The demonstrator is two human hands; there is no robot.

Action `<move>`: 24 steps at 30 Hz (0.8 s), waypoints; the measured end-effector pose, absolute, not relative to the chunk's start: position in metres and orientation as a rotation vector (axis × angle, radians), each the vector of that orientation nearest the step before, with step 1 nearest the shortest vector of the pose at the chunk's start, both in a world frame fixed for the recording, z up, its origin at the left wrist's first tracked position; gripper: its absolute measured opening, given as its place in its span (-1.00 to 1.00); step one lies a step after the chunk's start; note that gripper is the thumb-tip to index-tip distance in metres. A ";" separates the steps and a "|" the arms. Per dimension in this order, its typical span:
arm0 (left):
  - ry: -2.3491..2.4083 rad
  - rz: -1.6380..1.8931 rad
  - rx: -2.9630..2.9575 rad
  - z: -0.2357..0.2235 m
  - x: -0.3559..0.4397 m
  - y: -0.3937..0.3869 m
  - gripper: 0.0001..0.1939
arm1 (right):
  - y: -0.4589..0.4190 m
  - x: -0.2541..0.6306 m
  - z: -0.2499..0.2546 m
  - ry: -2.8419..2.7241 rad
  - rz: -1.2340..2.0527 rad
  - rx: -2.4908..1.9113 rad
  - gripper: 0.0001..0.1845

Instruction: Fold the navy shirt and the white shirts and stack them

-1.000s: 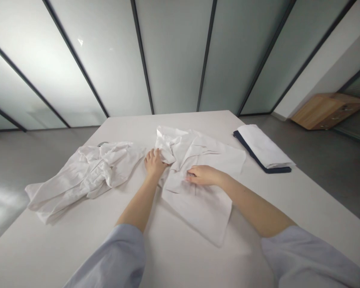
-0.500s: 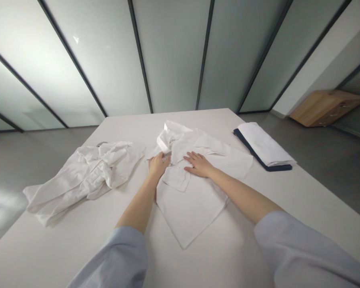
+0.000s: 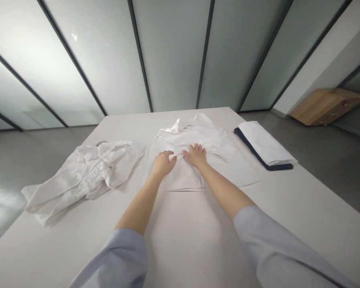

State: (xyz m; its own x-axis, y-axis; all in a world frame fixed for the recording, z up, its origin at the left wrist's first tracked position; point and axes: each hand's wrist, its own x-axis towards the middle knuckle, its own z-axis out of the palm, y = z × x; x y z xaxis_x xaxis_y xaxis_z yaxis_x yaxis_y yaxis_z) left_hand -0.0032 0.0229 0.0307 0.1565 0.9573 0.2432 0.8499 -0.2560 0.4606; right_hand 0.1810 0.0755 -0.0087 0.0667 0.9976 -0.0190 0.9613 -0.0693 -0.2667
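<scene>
A white shirt (image 3: 180,180) lies in front of me on the table, wrinkled across its middle and bunched up at its far end. Its near edge runs roughly straight towards me. My right hand (image 3: 195,155) presses flat on the middle of the cloth with its fingers spread. Just left of it, my left hand (image 3: 163,163) is over the left part of the shirt, fingers slightly bent and thumb apart, with no cloth visibly gripped. Both palms face down.
A crumpled white garment (image 3: 87,172) lies on the left of the white table (image 3: 192,240). At the right edge rests a folded white cloth (image 3: 265,143) on a folded dark blue one (image 3: 279,167). Beyond stand frosted glass panels (image 3: 174,56) and a wooden cabinet (image 3: 321,107).
The shirt's pointed near corner has gone from the front, and the near edge is now straight and farther away. My right hand has moved left and away; my left hand shifted slightly right.
</scene>
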 end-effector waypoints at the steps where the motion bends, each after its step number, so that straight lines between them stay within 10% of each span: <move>1: 1.807 0.652 2.252 0.026 -0.001 0.021 -0.64 | 0.074 0.182 -0.008 -2.038 0.275 -2.091 -0.30; 9: 2.054 0.292 2.257 0.000 -0.005 0.024 -0.42 | 0.044 0.238 0.001 -2.282 -0.159 -1.806 -0.72; 15: 2.067 0.094 2.208 -0.001 -0.001 0.027 0.01 | 0.035 0.262 -0.006 -2.202 -0.160 -2.012 -0.54; 24: 2.089 -0.006 2.198 0.003 -0.010 0.022 0.06 | 0.040 0.278 -0.006 -2.195 -0.176 -2.014 -0.42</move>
State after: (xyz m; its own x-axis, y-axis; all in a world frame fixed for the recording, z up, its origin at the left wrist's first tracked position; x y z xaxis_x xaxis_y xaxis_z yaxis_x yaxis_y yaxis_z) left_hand -0.0096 0.0222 0.0025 0.0537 0.9955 -0.0782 0.9959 -0.0477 0.0766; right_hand 0.2779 0.0402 -0.0059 -0.0822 0.9774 0.1947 0.9960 0.0876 -0.0195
